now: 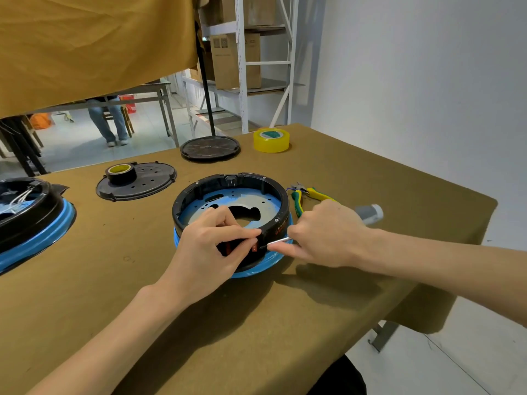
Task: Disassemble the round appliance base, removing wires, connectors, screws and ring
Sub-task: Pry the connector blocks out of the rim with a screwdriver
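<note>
The round appliance base stands mid-table: a black ring on a blue rim, with a grey and blue metal plate inside. My left hand grips the near wall of the ring, thumb and fingers pinching at a small red part on its outer side. My right hand holds a screwdriver; its grey handle sticks out behind the hand and the metal tip meets the ring's side next to the red part.
Yellow-green pliers lie right of the base. Behind are a black cover bearing a tape roll, another black disc and yellow tape. A second blue-rimmed unit sits at left. A person stands beyond the table.
</note>
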### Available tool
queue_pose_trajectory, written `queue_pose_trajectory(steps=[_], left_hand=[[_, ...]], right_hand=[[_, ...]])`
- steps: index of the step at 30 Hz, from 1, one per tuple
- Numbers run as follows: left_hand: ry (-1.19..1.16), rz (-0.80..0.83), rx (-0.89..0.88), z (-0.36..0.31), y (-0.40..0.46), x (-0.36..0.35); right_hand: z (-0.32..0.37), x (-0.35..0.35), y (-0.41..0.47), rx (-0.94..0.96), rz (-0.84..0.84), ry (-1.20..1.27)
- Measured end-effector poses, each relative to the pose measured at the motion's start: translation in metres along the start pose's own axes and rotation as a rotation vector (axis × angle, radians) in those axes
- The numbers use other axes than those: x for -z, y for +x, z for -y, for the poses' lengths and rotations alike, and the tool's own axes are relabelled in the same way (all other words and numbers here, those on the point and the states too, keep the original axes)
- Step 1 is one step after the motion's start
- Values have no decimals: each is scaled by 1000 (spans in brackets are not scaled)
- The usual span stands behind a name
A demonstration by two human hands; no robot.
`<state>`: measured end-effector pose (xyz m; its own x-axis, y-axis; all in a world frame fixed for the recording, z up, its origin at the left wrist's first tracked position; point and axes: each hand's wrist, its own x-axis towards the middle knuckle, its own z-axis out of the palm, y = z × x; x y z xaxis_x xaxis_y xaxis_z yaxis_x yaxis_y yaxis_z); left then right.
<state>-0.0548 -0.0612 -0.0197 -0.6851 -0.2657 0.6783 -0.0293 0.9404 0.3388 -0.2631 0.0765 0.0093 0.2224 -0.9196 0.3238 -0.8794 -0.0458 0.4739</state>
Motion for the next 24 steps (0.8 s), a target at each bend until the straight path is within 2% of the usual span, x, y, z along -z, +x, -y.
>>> queue_pose_trajectory(steps=[5, 13, 16, 19, 24], left_hand=[[23, 53, 6, 4, -1, 2], [65, 73, 5, 3, -1, 1], [72, 53, 7, 0, -1, -3], [55, 35, 19, 3, -1, -2], [31, 23, 34, 7, -1, -1]], right_hand=[[-17, -12, 14, 153, 3, -22], [-3, -18, -1, -14, -102, 35], [-12, -14, 9, 86, -67, -16], [-22, -10, 21, 193, -132, -62], [-14, -20, 14, 125, -195, -29]])
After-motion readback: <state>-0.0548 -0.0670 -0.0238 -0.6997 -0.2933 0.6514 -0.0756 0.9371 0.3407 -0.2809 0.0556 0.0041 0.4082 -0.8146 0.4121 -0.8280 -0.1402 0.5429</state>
